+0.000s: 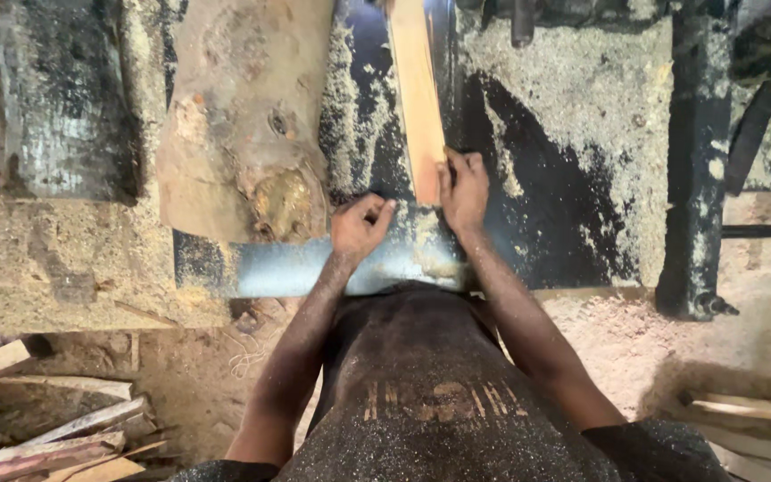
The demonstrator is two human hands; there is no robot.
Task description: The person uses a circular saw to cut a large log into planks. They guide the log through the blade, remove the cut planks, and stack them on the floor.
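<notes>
A long pale wooden plank lies lengthwise on a dark metal saw table dusted with sawdust. My right hand presses against the near end of the plank, fingers wrapped on its right edge. My left hand rests on the table just left of the plank's near end, fingers curled and holding nothing. Whether the left fingertips touch the plank I cannot tell. My dark sawdust-covered shirt fills the bottom centre.
A thick rough log lies on the table to the left of the plank. A dark upright post stands at the right. Offcut wood strips pile on the floor at lower left, and more boards at lower right.
</notes>
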